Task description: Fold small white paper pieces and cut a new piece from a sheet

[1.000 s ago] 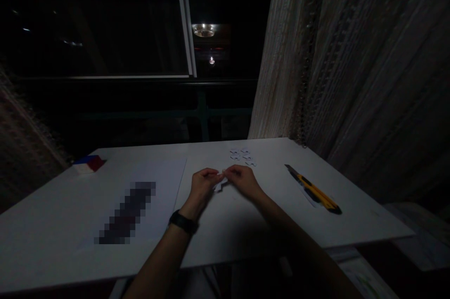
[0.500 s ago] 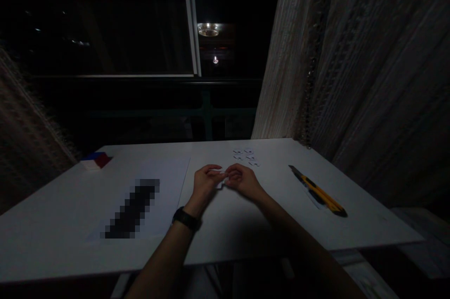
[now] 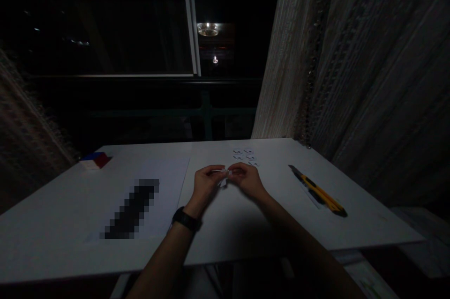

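Above the middle of the white table (image 3: 239, 228), my left hand (image 3: 207, 182) and my right hand (image 3: 248, 178) meet at the fingertips. Between them they pinch a small piece of white paper (image 3: 223, 183), part of which hangs below the fingers. The rest of that piece is hidden by my fingers, and the dim light blurs its shape. Just beyond my right hand lie several small white paper pieces with dark marks (image 3: 245, 153), set out in a loose group. A dark watch sits on my left wrist.
A yellow and black utility knife (image 3: 321, 193) lies at the right, blade out, over a paper strip. On the left rests a large white sheet (image 3: 168, 186), partly pixelated. A blue, red and white cube (image 3: 94, 160) stands at the far left. Curtains (image 3: 281, 55) flank the window.
My right hand's fingers have opened out slightly and shifted against the left fingertips. More of the white paper shows between and below them. Things on the table stay put.
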`<state>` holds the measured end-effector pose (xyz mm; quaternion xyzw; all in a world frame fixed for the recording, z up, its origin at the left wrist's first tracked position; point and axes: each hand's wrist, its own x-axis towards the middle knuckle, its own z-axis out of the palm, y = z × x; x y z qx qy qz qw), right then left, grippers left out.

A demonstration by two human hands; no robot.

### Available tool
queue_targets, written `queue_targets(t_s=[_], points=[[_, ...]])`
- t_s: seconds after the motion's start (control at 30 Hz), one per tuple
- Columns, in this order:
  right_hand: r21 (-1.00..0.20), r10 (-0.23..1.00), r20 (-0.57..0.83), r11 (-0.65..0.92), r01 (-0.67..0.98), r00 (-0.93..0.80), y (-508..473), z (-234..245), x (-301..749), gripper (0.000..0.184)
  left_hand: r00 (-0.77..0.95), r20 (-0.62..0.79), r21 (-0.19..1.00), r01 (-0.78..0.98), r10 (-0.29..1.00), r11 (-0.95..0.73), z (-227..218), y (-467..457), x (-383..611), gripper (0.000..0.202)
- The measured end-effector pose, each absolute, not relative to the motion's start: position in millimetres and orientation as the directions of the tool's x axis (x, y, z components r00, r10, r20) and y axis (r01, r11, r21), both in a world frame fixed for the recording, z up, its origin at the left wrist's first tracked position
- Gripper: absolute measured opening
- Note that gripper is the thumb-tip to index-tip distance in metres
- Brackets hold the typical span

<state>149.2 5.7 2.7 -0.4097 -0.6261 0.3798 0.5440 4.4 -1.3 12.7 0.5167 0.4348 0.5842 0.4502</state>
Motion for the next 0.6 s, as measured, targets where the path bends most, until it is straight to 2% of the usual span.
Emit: queue_targets(t_s=[0.17,0.37,0.6], points=[[-0.891,0.906,0.422,0.417,0.181,-0.012,3.7,3.2,148.7,0.018,-0.083,0.262,0.962,-0.053,0.961,-0.267,13.0,-1.8,4.9,0.030],[-0.882,0.899,0.436,0.434,0.182,-0.030,2.7,4.4,148.4,0.020,-0.115,0.454,0.891,0.081,0.884,-0.447,13.0,-1.7,4.4,0.016],[-0.823,0.844,0.528,0.537,0.185,-0.096,8.1,2.5,153.4,0.013,-0.082,0.279,0.960,-0.012,0.957,-0.281,12.0,-1.2,6.5,0.024]])
